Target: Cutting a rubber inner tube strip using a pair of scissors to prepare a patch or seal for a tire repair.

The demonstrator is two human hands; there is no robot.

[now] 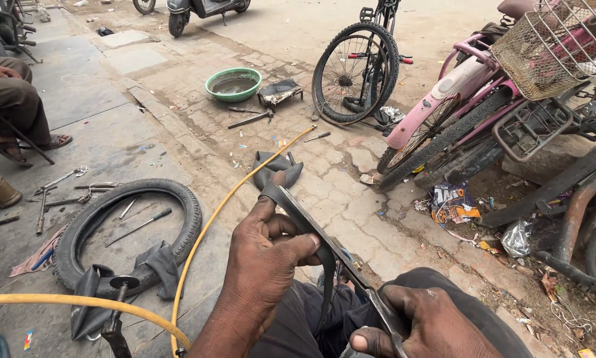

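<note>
Right now your left hand point(266, 248) is clamped on a strip of black rubber tube point(279, 174), thumb pressed across the strip and fingers curled under it, holding it up over your knees. Your right hand point(425, 325), near the bottom edge, is closed around the handles of the scissors point(324, 238); their long blades run up and left from that hand toward the left hand, lying along the rubber. The far end of the tube folds over and droops beyond your left fingertips, above the paving.

A yellow hose point(208, 225) curves from the near left, past your left wrist, and away toward the middle of the ground. Left of it a black tyre point(129, 229) lies flat on the concrete, with a screwdriver point(140, 226) inside its ring and more rubber tube draped over its near edge. Loose tools point(59, 189) lie just beyond the tyre. Farther off sit a green basin point(233, 84) and, just right of it, a small dark tray. A bicycle wheel point(354, 73) stands upright behind them. On the far right a pink bicycle point(457, 99) leans, with a wire basket point(553, 46) at the top corner. At the left edge another person's leg point(16, 99) and sandalled foot show.
</note>
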